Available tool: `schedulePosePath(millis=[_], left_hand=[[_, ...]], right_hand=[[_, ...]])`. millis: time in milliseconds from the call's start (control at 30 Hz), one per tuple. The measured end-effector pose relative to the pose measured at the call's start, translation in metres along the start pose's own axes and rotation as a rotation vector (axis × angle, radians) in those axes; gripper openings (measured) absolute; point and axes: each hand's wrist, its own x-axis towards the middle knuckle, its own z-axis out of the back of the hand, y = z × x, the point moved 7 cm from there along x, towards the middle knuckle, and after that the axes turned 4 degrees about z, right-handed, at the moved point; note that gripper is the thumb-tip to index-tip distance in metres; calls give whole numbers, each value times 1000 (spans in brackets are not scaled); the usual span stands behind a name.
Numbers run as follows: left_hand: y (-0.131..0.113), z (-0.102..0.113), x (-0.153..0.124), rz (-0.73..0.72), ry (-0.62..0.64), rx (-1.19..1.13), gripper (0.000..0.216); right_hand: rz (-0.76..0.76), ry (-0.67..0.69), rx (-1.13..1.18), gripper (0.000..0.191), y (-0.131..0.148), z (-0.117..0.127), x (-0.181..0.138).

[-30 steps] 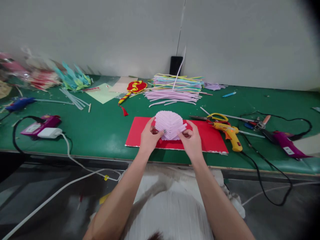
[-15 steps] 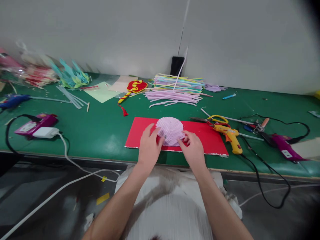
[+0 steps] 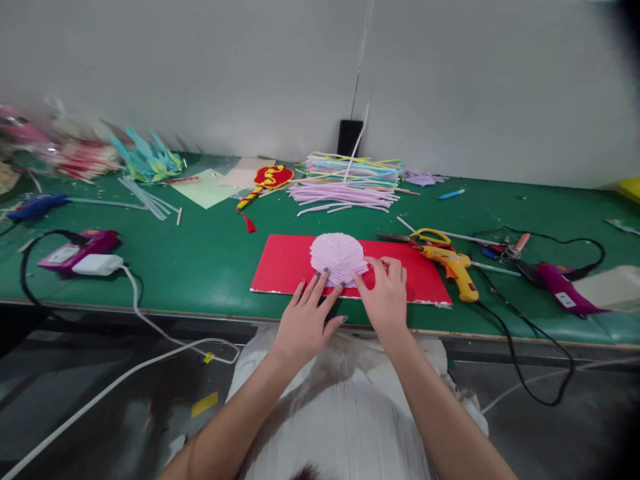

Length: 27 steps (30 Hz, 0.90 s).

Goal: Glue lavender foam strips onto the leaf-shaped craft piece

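Observation:
A round lilac piece made of pipe cleaners laid in a V-shaped pattern (image 3: 337,257) lies on a red board (image 3: 280,260) in front of me. My left hand (image 3: 307,320) is open, its spread fingertips touching the lower edge of the piece. At the right edge, my right hand (image 3: 385,290) has its thumb and curled fingers closed on the lilac pipe cleaners. The fingertips partly hide that edge.
Right of the board lie scissors (image 3: 433,235) and a yellow glue gun (image 3: 455,270) with a black cord. Behind are piled pipe cleaners (image 3: 350,190), a red-yellow tasselled fan (image 3: 273,177) and a phone (image 3: 349,138). Purple power strips (image 3: 83,250) stand at the sides.
My left hand has moved down from the left side of the lilac piece and flattened out at its lower edge. My right hand stays at the right edge.

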Motion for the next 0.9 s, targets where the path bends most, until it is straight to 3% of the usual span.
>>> schedulePosePath(millis=[167, 367, 900], left_hand=[[0, 2, 0, 7, -4, 20, 53], [0, 2, 1, 18, 25, 2, 53], [-1, 2, 0, 34, -7, -2, 50]], right_hand=[[246, 92, -21, 39, 23, 1, -17], [358, 245, -69, 47, 23, -6, -36], [284, 177, -78, 39, 16, -1, -41]])
